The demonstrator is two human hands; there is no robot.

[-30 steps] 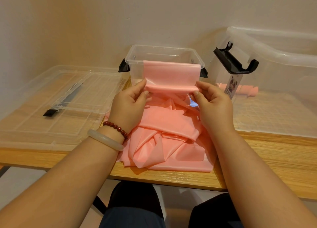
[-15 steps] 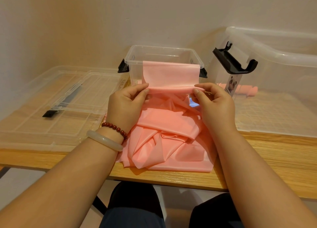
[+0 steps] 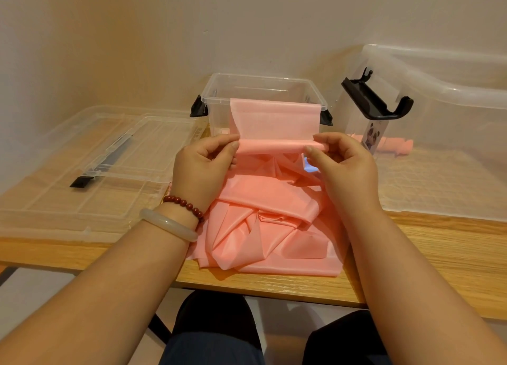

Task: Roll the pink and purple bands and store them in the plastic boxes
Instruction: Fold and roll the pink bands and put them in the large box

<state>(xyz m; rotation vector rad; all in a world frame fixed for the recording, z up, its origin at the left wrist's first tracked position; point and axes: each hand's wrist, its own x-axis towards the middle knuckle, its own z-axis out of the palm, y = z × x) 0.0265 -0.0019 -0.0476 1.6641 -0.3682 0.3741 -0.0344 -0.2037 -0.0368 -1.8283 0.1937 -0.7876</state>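
A long pink band (image 3: 270, 222) lies crumpled on the wooden table in front of me. Its far end hangs over the front rim of a small clear plastic box (image 3: 263, 90) with black latches. A short rolled section of the band stretches between my hands. My left hand (image 3: 204, 167) pinches the roll's left end, and my right hand (image 3: 343, 163) pinches its right end. A large clear box (image 3: 439, 90) with a black latch stands at the right; a rolled pink band (image 3: 395, 148) lies inside it. No purple band is in view.
Two clear lids (image 3: 90, 170) lie stacked on the table at the left, with a black latch piece (image 3: 82, 182) on them. A wall stands close behind the boxes. The table's front edge (image 3: 274, 285) runs just above my lap.
Both hands have lifted slightly toward the small box, and the roll between them has taken in a little more of the band.
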